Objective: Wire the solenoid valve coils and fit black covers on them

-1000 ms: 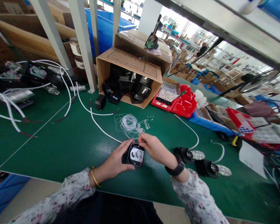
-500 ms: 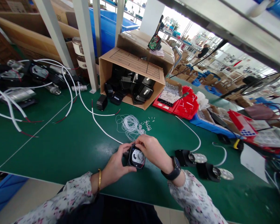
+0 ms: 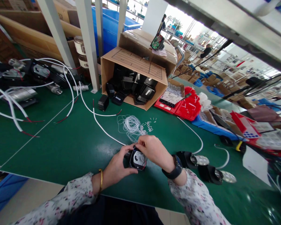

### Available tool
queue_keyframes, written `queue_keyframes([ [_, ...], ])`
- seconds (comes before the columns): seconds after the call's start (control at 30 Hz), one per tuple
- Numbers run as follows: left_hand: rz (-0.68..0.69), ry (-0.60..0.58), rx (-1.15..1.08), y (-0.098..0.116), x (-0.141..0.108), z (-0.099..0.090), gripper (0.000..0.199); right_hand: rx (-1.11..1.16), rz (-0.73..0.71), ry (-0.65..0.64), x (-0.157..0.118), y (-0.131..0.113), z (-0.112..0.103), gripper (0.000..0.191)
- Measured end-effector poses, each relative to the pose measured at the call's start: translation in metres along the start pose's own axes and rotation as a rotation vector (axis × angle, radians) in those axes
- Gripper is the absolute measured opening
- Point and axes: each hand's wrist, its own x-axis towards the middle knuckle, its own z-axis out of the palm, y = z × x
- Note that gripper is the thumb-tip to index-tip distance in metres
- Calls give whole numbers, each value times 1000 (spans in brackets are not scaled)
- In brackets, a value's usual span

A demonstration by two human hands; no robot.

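Note:
A black square housing (image 3: 132,165) with a pale grey plate (image 3: 138,158) inside faces up at the near middle of the table. My left hand (image 3: 115,167) is wrapped around its left side, thumb along the near edge and fingers at the far edge. Over the housing's far right corner, my right hand (image 3: 152,149) has thumb and fingertips pinched together; whatever they hold is hidden. A white cable (image 3: 107,136) runs from the housing's far left side across the table. Just beyond my hands lie a coil of thin clear tubing (image 3: 131,124) and scattered small white pieces (image 3: 148,126).
A cardboard box (image 3: 133,57) of black housings lies on its side at the back. Two black units with metal fittings (image 3: 209,173) lie right. Metal units with white cables (image 3: 21,93) crowd the left. Red trays (image 3: 173,106) and a metal post (image 3: 90,47) stand behind.
The whole view has shifted slightly. My hands keep nearly the same place and grip on the housing, with the right fingers still at its far edge.

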Motion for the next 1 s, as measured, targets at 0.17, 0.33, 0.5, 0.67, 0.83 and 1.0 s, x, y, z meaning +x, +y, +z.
queue_keyframes([
  [0.17, 32, 19, 34, -2, 0, -1, 77, 21, 36, -59, 3, 2, -4, 12],
  [0.33, 113, -35, 157, 2, 3, -4, 80, 78, 19, -91, 3, 12, -4, 19],
  [0.5, 102, -37, 211, 2, 3, -4, 77, 207, -43, -142, -5, 27, -4, 13],
  [0.67, 85, -56, 236, 0, 3, -4, 78, 708, 23, -168, -24, 39, 12, 17],
  [0.83, 86, -57, 284, -4, 2, -2, 80, 1134, 221, -35, -41, 38, 46, 33],
  [1.0, 148, -57, 284, -3, -3, -1, 68, 1250, 361, 123, -48, 29, 79, 46],
])
